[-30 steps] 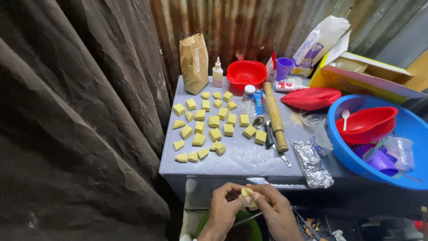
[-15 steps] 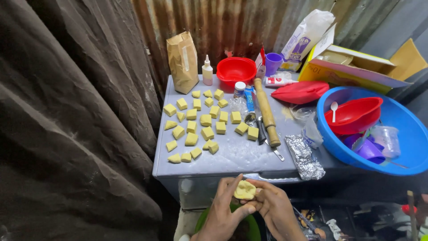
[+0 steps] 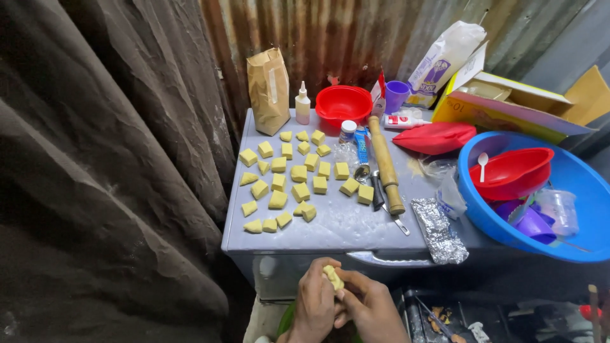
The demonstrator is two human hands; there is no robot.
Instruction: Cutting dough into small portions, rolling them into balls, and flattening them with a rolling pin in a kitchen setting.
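Two hands meet at the near edge of the scene, below the front rim of the grey table (image 3: 356, 228), and between them we see one pale yellow dough piece (image 3: 333, 277). The left hand (image 3: 316, 305) has its fingers curled around the lump from the left, and the right hand (image 3: 372, 309) presses in from the right, thumb and fingertips closed against it, so both hands grip the same piece. It sits in the air just in front of the table edge, touching nothing but the fingers.

On the table top, left of centre, we count many more cut dough pieces (image 3: 299, 174) laid out in loose rows, apart from the hands. Just right of them lies a wooden rolling pin (image 3: 386, 164), running from far to near, with a dark-handled knife (image 3: 377, 194) beside it and a folded strip of foil (image 3: 437, 230) near the front right corner. At the far edge stand a brown paper bag (image 3: 269, 90), a small white squeeze bottle (image 3: 303, 104), a red bowl (image 3: 344, 105) and a purple cup (image 3: 396, 96). To the right, a large blue basin (image 3: 591, 190) holds another red bowl (image 3: 512, 173) with a white spoon (image 3: 483, 164) in it. A dark curtain (image 3: 95, 178) fills the left side
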